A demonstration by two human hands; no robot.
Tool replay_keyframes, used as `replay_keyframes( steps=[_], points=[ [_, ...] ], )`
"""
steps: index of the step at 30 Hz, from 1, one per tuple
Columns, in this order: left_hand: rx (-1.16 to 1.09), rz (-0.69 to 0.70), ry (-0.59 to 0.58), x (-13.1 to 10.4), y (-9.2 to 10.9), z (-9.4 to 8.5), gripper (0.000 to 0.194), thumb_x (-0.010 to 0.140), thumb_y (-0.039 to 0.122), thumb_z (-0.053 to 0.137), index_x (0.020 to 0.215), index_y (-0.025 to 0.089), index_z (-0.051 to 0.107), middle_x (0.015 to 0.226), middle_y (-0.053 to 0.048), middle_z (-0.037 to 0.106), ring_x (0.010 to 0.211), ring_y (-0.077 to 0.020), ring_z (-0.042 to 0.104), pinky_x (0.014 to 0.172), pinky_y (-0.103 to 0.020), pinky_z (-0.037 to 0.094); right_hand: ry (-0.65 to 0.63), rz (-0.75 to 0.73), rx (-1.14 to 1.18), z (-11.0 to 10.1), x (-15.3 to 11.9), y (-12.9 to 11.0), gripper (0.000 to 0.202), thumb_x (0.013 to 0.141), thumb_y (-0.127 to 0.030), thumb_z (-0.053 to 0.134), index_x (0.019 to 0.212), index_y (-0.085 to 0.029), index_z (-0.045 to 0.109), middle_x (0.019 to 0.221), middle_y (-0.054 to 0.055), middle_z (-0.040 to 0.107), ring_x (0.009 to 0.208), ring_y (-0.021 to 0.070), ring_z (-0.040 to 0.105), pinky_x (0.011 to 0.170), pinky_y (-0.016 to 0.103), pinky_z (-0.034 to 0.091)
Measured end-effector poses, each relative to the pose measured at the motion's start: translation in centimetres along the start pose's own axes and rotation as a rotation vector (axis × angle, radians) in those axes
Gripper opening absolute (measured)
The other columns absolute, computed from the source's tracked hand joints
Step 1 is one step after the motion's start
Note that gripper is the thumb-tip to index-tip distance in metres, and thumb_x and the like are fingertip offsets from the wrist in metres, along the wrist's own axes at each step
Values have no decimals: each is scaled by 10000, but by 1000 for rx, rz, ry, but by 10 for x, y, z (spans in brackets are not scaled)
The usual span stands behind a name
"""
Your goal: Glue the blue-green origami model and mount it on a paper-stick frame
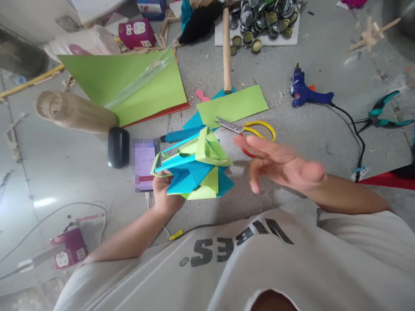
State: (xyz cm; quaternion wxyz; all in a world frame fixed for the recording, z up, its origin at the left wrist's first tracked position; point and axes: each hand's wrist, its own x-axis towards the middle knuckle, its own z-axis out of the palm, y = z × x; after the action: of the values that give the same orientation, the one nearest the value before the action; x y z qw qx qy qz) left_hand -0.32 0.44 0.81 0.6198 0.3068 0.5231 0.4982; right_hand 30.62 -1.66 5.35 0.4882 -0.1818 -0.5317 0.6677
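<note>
My left hand grips a folded paper model of blue and light green strips; most of its fingers are hidden behind the paper. To the right, my right hand hovers with fingers spread and nothing in it. Just beyond its fingertips lie scissors with yellow and red handles, blades pointing left. Their tips rest on a light green paper strip, which overlaps blue paper. A blue utility knife lies behind the model. Left of it is a phone.
A blue glue gun and teal-handled pliers lie on the right. Behind are a wooden stick and bottle caps. Green paper sheets, a wooden cylinder and a black case lie left.
</note>
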Motion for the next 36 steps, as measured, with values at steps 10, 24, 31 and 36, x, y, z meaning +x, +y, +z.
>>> replay_keyframes(
  steps=[10,24,31,36],
  points=[
    [-89,104,103,1,1,12,694,478,478,1187,685,217,579,734,35,759,670,-146,699,627,-255,593,-96,-282,-1073,-33,4,8,849,1088,-874,548,1434,-148,821,1323,211,868,952,240,827,827,352,622],
    [-150,153,42,0,0,16,657,456,434,1210,677,215,632,748,31,747,688,-151,663,909,-417,703,-192,-74,-95,1,-7,9,1008,1064,-992,185,1681,-357,667,1742,190,644,665,105,704,642,286,609],
    [-149,162,25,2,-4,12,608,499,417,1206,699,222,666,765,45,769,684,-136,656,889,-381,705,-128,-317,-794,-19,1,4,870,1120,-887,424,1141,-155,892,1044,149,895,882,211,845,704,295,602],
    [-155,154,19,3,-4,11,625,468,385,1221,699,218,664,745,51,782,660,-128,665,892,-384,724,-57,-427,-1180,-35,4,24,1034,1045,-911,560,1800,-207,499,1746,236,623,1565,404,681,999,470,708]
  ],
)
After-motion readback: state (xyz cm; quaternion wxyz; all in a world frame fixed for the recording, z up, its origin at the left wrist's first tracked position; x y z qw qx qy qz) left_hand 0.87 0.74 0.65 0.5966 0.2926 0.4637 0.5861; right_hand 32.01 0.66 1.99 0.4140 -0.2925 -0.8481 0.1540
